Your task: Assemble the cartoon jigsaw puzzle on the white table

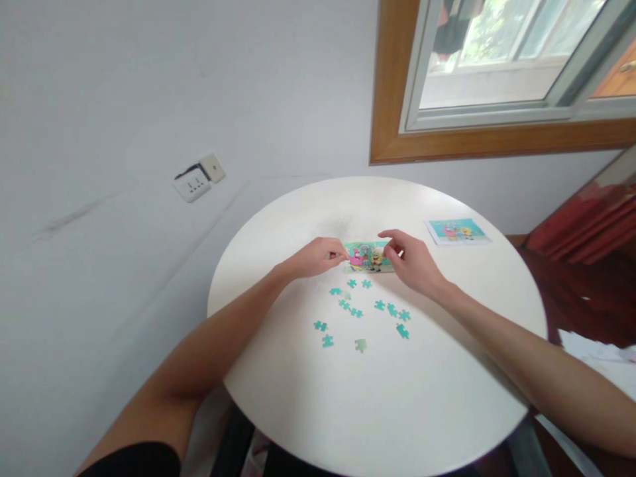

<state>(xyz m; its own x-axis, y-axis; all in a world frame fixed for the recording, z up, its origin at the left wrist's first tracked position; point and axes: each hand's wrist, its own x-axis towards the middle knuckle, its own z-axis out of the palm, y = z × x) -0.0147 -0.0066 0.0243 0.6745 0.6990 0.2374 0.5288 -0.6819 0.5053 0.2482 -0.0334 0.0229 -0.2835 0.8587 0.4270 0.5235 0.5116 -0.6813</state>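
A partly joined cartoon jigsaw strip (368,257) lies near the middle of the round white table (348,411). My left hand (318,257) pinches the strip's left end with its fingertips. My right hand (412,262) touches its right end, fingers curled over the edge. Several loose teal puzzle pieces (365,311) lie scattered on the table just in front of the strip, nearer to me, with one pale green piece (360,344) among them.
A small picture card (457,231) with the same cartoon lies at the table's far right. A wall socket (196,180) is on the white wall to the left. A wood-framed window (497,79) is behind, red fabric (586,232) at right.
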